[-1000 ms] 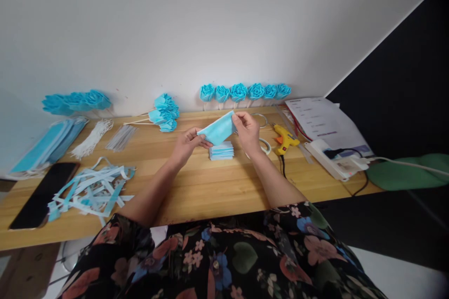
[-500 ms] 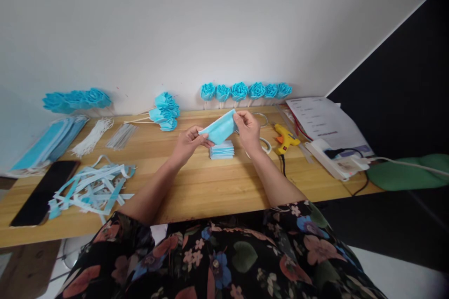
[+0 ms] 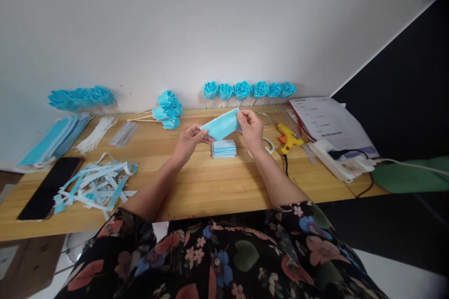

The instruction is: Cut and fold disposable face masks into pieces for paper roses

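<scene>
Both hands hold one light blue piece of mask fabric (image 3: pixel 221 126) above the wooden table (image 3: pixel 210 182). My left hand (image 3: pixel 189 139) pinches its lower left corner. Its upper right corner is pinched by my right hand (image 3: pixel 251 128). Directly below the fabric lies a small stack of folded blue pieces (image 3: pixel 223 148).
Blue fabric roses (image 3: pixel 249 89) line the wall, more roses (image 3: pixel 81 97) at the left and a bunch on sticks (image 3: pixel 167 110). Blue masks (image 3: pixel 56 134), white ear loops (image 3: pixel 94 133), cut strips (image 3: pixel 96 184) and a phone (image 3: pixel 49 188) lie left. A yellow glue gun (image 3: pixel 287 138), power strip (image 3: pixel 342 161) and papers (image 3: pixel 324 119) lie right.
The hands keep the same pinch on the blue fabric and have shifted slightly; the piece is drawn a little flatter. The view has drifted a little.
</scene>
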Demonstrator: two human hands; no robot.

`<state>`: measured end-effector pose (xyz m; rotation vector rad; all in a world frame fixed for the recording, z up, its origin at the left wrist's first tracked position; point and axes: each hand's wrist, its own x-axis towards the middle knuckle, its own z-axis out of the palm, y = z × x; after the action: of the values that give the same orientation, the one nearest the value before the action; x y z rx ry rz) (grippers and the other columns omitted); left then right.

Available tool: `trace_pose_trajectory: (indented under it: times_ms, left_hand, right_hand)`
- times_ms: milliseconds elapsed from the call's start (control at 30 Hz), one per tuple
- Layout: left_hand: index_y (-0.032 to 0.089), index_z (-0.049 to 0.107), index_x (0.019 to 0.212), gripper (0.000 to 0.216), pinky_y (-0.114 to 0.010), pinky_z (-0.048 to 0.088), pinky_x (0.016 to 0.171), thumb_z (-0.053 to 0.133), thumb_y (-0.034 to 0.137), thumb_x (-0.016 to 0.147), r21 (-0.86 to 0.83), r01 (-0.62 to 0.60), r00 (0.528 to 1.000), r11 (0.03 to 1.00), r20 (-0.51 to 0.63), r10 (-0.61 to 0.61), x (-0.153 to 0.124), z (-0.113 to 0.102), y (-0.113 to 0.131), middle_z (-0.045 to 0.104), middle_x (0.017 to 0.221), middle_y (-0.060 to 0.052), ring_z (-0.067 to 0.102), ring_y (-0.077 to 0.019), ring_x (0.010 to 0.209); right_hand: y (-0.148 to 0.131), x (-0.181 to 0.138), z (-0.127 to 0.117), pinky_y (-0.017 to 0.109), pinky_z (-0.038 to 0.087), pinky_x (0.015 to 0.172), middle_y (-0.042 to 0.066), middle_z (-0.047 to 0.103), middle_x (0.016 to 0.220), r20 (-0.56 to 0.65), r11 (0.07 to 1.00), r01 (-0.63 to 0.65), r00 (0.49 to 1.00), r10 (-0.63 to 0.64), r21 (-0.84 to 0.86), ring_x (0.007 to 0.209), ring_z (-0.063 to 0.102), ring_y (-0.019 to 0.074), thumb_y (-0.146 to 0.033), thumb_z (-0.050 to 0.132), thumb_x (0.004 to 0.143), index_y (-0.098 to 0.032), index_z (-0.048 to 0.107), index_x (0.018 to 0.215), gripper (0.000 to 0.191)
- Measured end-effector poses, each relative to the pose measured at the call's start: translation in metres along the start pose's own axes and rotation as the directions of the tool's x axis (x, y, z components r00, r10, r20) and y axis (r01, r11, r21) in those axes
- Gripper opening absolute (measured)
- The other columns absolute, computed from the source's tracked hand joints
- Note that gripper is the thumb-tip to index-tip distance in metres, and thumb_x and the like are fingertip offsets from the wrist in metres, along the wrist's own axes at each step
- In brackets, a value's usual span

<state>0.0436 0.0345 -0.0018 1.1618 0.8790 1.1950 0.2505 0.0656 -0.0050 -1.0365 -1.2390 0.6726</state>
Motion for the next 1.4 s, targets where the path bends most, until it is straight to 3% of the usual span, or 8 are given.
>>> trace_pose_trajectory:
  times_ms: [767, 1000, 1200, 1400]
  left_hand:
    - [0.017, 0.056, 0.078, 0.049, -0.029, 0.058, 0.064, 0.084, 0.055, 0.068, -0.008, -0.005, 1.000, 1.000, -0.030, 0.004, 0.0019, -0.0005, -0.0010, 0.076, 0.067, -0.006, 0.073, -0.0174, 0.062]
    - [0.016, 0.059, 0.075, 0.050, -0.022, 0.049, 0.047, 0.085, 0.057, 0.063, 0.042, 0.029, 0.997, 0.999, -0.074, -0.026, 0.0031, -0.0025, -0.0013, 0.072, 0.060, -0.004, 0.067, -0.0151, 0.054]
    - [0.017, 0.061, 0.074, 0.043, -0.030, 0.058, 0.070, 0.086, 0.050, 0.067, -0.006, 0.041, 0.999, 0.999, -0.010, -0.042, 0.0011, -0.0053, -0.0022, 0.078, 0.075, -0.006, 0.074, -0.0177, 0.069]
    - [0.017, 0.062, 0.075, 0.042, -0.033, 0.058, 0.070, 0.083, 0.053, 0.071, 0.052, 0.075, 0.988, 0.996, 0.128, -0.081, 0.0004, -0.0085, 0.0010, 0.077, 0.074, -0.007, 0.073, -0.0191, 0.069]
  right_hand:
    - [-0.0001, -0.0006, 0.0007, 0.025, 0.041, 0.062, -0.002, 0.056, 0.069, -0.004, 1.000, -0.015, 1.000, 0.015, 0.009, 0.064, 0.048, 0.0123, -0.048, 0.065, 0.087, -0.020, 0.066, 0.084, 0.028]
    - [-0.0071, -0.0035, 0.0006, 0.026, 0.039, 0.060, -0.002, 0.054, 0.068, 0.005, 0.999, 0.034, 0.999, -0.034, -0.035, 0.064, 0.047, 0.0131, -0.048, 0.062, 0.089, -0.021, 0.065, 0.082, 0.028]
    - [-0.0020, -0.0010, -0.0002, 0.026, 0.042, 0.063, -0.002, 0.056, 0.070, -0.006, 1.000, 0.004, 1.000, -0.004, -0.003, 0.066, 0.049, 0.0136, -0.049, 0.061, 0.088, -0.021, 0.063, 0.082, 0.029]
    - [-0.0024, -0.0006, -0.0007, 0.026, 0.041, 0.061, -0.003, 0.056, 0.069, -0.013, 1.000, 0.020, 1.000, -0.020, -0.004, 0.064, 0.049, 0.0129, -0.049, 0.061, 0.089, -0.021, 0.064, 0.083, 0.029]
